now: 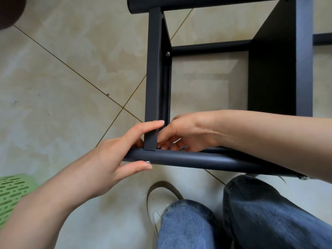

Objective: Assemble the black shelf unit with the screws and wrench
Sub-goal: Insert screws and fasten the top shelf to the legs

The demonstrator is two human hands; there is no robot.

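Note:
The black shelf unit [273, 72] stands on the tiled floor in front of me, seen from above. Its near round tube [197, 159] runs across the middle of the view. A flat black bar [153, 72] meets that tube at a joint. My left hand [115, 155] grips the joint, index finger across the bar, thumb under the tube beside a silver screw head [147, 161]. My right hand [181, 133] reaches behind the bar, its curled fingers pinching a thin silver wrench [177, 141], mostly hidden. Another screw [167, 54] sits higher on the bar.
My legs in blue jeans [251, 212] and a pale shoe [159, 198] are directly below the tube. A green perforated plastic basket [12, 191] sits at the left edge. A dark round object [9, 9] fills the top left corner. Beige floor tiles lie all around.

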